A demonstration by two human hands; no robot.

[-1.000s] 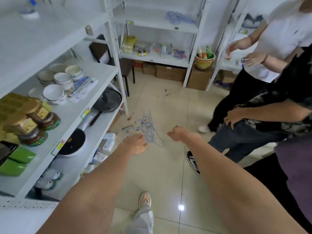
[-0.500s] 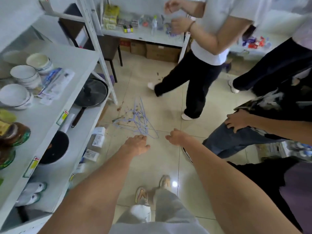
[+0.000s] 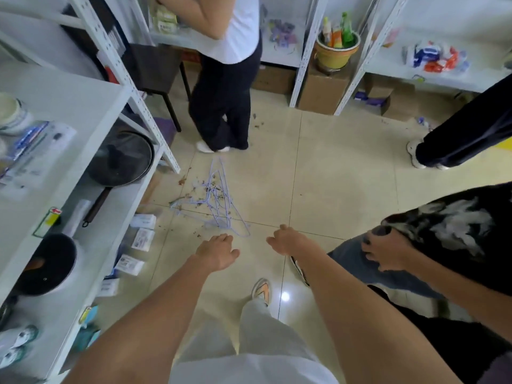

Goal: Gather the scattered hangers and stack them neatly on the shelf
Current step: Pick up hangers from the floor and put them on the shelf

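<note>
Both hands reach forward and down over the floor [image 3: 346,167], and each is empty. The left hand [image 3: 217,252] has its fingers loosely curled, and the right hand [image 3: 285,241] is loosely curled too; neither touches anything. Just ahead of them, a tangle of thin lilac wire hangers [image 3: 214,199] lies flat on the pale tiles, among small dark crumbs of dirt. Its near tip ends close before the left hand. On the left, the white shelf [image 3: 91,106] stands with its edge near the hangers; a black pan [image 3: 119,162] lies on its lower level. A person in black trousers [image 3: 224,106] stands just behind the pile. To the right, the tiles are open.
</note>
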